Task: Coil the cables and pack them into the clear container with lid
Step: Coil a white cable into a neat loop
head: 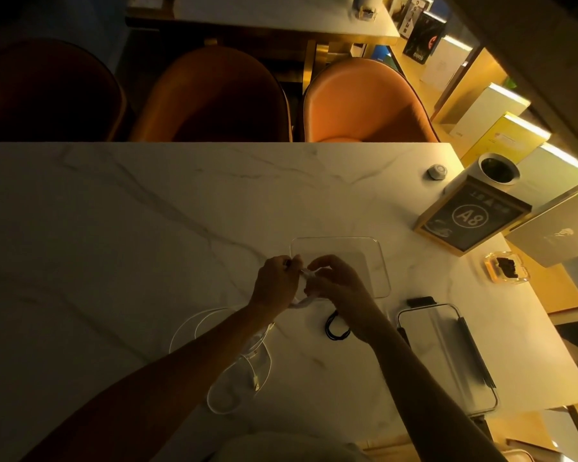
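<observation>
Marble table [114, 228] carries the clear container [377, 261], open, and its lid [447, 355] just beside it. Step in hand: coiling. Left hand [274, 281] and right hand [334, 281] both pinch 1 white cable [234, 358], thin and pale, trailing in loose loops. A black cable [336, 328] lies bundled nearby. Next move likely requires winding in the slack.

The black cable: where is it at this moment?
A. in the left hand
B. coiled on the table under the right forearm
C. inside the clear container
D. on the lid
B: the black cable lies coiled on the marble table, outside the clear container.
</observation>
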